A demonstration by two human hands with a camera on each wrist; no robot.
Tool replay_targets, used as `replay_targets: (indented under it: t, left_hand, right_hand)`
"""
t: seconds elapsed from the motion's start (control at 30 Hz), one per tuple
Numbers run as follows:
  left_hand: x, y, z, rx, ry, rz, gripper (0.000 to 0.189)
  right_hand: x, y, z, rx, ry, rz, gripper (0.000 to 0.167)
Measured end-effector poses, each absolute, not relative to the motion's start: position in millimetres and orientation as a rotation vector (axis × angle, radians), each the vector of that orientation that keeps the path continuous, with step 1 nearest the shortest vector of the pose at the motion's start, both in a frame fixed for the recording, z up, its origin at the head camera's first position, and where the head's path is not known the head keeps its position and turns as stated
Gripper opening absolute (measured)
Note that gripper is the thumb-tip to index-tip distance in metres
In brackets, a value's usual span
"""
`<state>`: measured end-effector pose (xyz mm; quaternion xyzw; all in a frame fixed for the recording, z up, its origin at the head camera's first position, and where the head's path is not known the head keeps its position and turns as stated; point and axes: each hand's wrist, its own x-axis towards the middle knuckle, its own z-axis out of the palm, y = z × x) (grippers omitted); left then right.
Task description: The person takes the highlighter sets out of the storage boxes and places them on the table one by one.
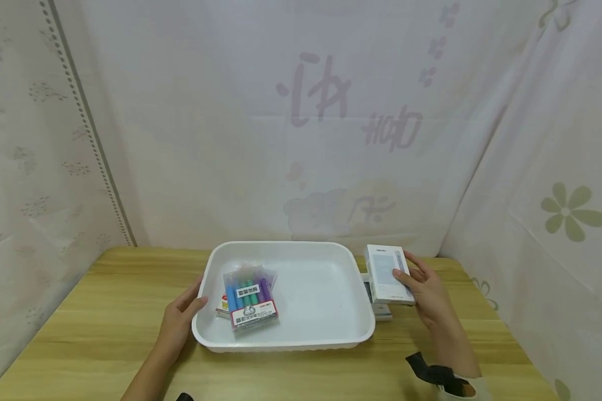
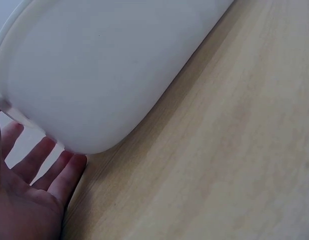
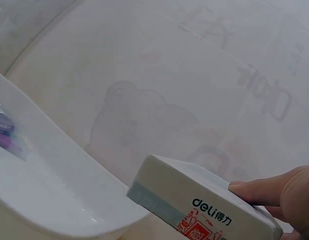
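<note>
A white plastic tray point(image 1: 316, 331) stands on the table. My left hand point(image 1: 178, 317) holds its left side, thumb at the rim; in the left wrist view the fingers point(image 2: 64, 177) reach under the outer wall. Past the tray's right end my right hand point(image 1: 426, 292) grips a white box point(image 1: 385, 273), thumb on its front and fingers behind. The box, tilted, carries deli lettering point(image 3: 212, 212) on its side. Inside the tray's left part lies a clear pack of coloured pens point(image 1: 251, 298), blue, green and purple, partly over a small packet point(image 1: 223, 307) with red and yellow print.
Under the white box, beside the tray's right wall, a flat white and dark item point(image 1: 383, 313) lies on the wooden table point(image 1: 261, 379), mostly hidden. A printed curtain point(image 1: 221, 139) hangs behind the table and at both sides. A black strap point(image 1: 438, 376) is around the right wrist.
</note>
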<state>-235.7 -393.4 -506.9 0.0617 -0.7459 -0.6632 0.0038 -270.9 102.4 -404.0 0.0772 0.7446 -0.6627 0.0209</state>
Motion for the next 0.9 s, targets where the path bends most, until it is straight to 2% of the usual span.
replay_targets:
  t: [0.37,0.57,0.9]
  left_hand:
    - [-233.4,-397.1,-502.3,0.209,-2.334,-2.075,0.059]
    - [-236.8,-394.1,-503.2,0.154,-2.357,-2.056,0.058]
    - [-234.1,-394.4,-505.9,0.168,-2.334,-2.098,0.058]
  right_hand:
    - [-274.3,121.5,-411.8,0.417,2.402,-2.026,0.079]
    - [-274.5,130.4,-422.8,0.520,2.520,-1.903,0.072]
    - [-278.8,142.1,-445.4,0.498,2.572,-1.814,0.068]
